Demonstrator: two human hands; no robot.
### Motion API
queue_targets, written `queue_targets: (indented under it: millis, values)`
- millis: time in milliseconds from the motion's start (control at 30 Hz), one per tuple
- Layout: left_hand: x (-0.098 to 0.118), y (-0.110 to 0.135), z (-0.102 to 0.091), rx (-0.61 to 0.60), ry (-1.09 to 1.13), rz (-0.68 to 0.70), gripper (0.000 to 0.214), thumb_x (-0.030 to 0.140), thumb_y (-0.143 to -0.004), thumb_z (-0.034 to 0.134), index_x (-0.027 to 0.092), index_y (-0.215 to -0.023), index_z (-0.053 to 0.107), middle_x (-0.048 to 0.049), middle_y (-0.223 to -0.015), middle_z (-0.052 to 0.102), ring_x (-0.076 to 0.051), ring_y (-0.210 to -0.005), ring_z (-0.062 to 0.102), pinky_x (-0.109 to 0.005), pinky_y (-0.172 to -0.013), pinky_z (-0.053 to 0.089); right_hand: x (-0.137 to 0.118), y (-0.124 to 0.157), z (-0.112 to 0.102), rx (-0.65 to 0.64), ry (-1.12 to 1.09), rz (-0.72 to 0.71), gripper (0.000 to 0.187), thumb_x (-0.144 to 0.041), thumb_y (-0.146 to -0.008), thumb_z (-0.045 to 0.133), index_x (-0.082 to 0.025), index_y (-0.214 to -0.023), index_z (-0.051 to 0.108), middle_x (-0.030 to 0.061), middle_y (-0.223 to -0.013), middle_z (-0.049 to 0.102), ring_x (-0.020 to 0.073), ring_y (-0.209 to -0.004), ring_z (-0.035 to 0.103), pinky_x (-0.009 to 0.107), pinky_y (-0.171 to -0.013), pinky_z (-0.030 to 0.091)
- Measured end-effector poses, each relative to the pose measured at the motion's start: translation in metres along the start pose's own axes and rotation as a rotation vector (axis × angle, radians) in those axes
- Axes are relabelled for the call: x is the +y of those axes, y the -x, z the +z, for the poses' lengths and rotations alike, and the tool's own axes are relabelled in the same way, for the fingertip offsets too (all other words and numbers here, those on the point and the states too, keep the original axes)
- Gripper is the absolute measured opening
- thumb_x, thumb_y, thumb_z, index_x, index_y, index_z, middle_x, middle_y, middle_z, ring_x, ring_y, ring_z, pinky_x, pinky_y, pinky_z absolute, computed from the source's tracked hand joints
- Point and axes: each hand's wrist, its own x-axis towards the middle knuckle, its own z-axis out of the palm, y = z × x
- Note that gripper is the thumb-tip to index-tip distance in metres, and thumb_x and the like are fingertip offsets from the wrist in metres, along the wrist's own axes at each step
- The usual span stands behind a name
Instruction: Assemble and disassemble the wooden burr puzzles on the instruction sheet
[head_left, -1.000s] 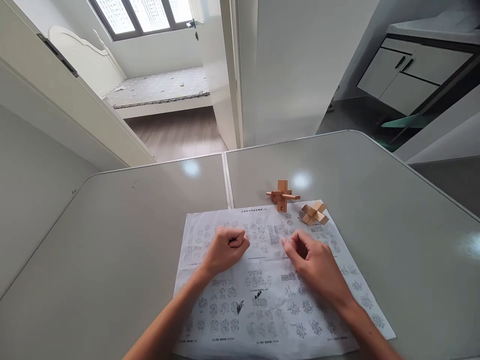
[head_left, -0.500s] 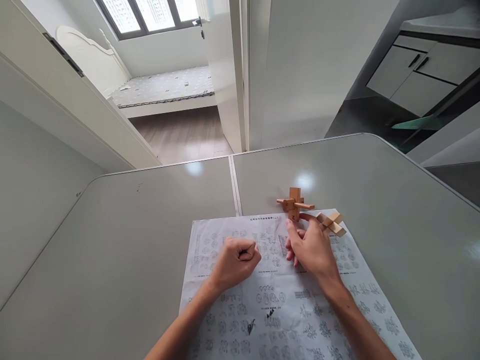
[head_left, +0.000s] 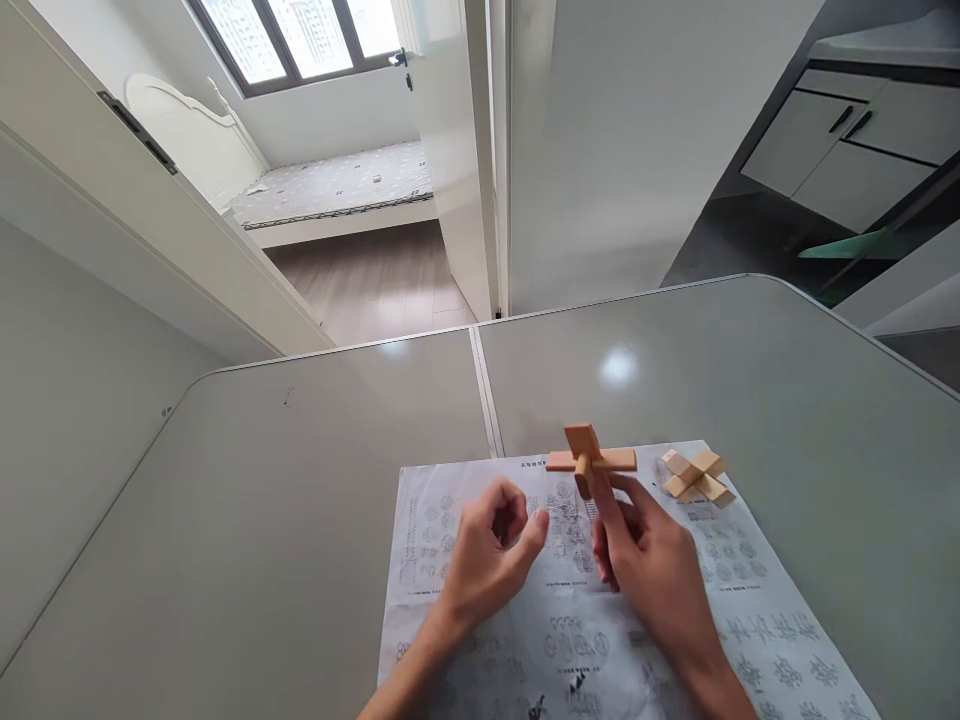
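My right hand [head_left: 651,570] grips the lower end of a wooden cross-shaped puzzle [head_left: 589,461] and holds it up above the printed instruction sheet [head_left: 720,570]. My left hand [head_left: 491,555] hovers just left of it, fingers loosely curled and apart, holding nothing. A second, paler wooden burr puzzle [head_left: 696,477] lies on the sheet's far right corner, a short way right of the held one.
The sheet lies on a grey table [head_left: 300,470] with a seam [head_left: 484,395] running down its middle. Beyond the table's far edge are a doorway to a room with a bed [head_left: 330,185] and grey cabinets [head_left: 832,140] at the right.
My right hand reached forward, took the cross-shaped puzzle off the table and lifted it toward me. My left hand loosened from a fist. The camera tilted slightly.
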Motion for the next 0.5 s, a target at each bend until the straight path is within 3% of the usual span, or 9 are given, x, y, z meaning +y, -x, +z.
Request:
queue_targets:
  millis: [67, 100, 233, 333, 433, 500]
  values:
    - [-0.001, -0.001, -0.001, 0.076, 0.038, 0.050, 0.025, 0.037, -0.089, 0.073, 0.023, -0.094, 0.053, 0.0009, -0.087, 0.053, -0.015, -0.076, 0.051, -0.029, -0.073, 0.048, 0.001, 0.017, 0.004, -0.005, -0.026, 0.000, 0.050, -0.072, -0.099, 0.056, -0.025, -0.104, 0.071, -0.0058, -0.054, 0.055, 0.0132, -0.040, 0.049, 0.022, -0.041, 0.044]
    - [-0.003, -0.001, -0.003, 0.082, 0.064, 0.090, 0.034, 0.042, -0.087, 0.077, 0.023, -0.107, 0.057, -0.0029, -0.101, 0.059, -0.018, -0.088, 0.056, -0.033, -0.082, 0.051, 0.002, 0.024, 0.006, -0.005, -0.044, -0.003, 0.048, -0.070, -0.098, 0.058, -0.025, -0.103, 0.071, -0.0057, -0.054, 0.055, 0.0129, -0.040, 0.048, 0.022, -0.041, 0.043]
    - [-0.007, -0.003, -0.009, -0.100, 0.204, 0.182, 0.092, 0.062, -0.074, 0.090, 0.028, -0.149, 0.048, -0.0137, -0.149, 0.055, -0.032, -0.130, 0.059, -0.047, -0.109, 0.049, 0.014, 0.045, 0.014, 0.015, -0.059, -0.034, 0.046, -0.067, -0.097, 0.060, -0.024, -0.085, 0.069, -0.0035, -0.052, 0.056, 0.0138, -0.042, 0.049, 0.022, -0.042, 0.042]
    - [-0.010, -0.004, -0.013, -0.266, 0.299, 0.171, 0.117, 0.062, -0.059, 0.100, 0.030, -0.157, 0.044, -0.0153, -0.155, 0.055, -0.038, -0.138, 0.057, -0.053, -0.117, 0.045, 0.024, 0.054, 0.018, 0.014, -0.046, -0.053, 0.047, -0.066, -0.097, 0.061, -0.024, -0.080, 0.069, -0.0014, -0.053, 0.061, 0.0158, -0.044, 0.054, 0.024, -0.046, 0.045]
    - [-0.011, -0.003, -0.014, -0.376, 0.395, 0.100, 0.120, 0.058, -0.051, 0.104, 0.028, -0.154, 0.051, -0.0163, -0.148, 0.062, -0.041, -0.135, 0.060, -0.054, -0.114, 0.050, 0.031, 0.057, 0.020, -0.002, -0.026, -0.062, 0.050, -0.069, -0.097, 0.060, -0.023, -0.081, 0.072, 0.0013, -0.058, 0.066, 0.0177, -0.048, 0.059, 0.025, -0.048, 0.047]
    - [-0.009, -0.002, -0.014, -0.387, 0.437, 0.066, 0.115, 0.057, -0.050, 0.105, 0.027, -0.150, 0.056, -0.0160, -0.144, 0.065, -0.040, -0.130, 0.064, -0.053, -0.110, 0.054, 0.032, 0.057, 0.021, -0.011, -0.002, -0.064, 0.054, -0.072, -0.096, 0.059, -0.022, -0.080, 0.073, 0.0020, -0.058, 0.066, 0.0186, -0.049, 0.060, 0.025, -0.048, 0.047]
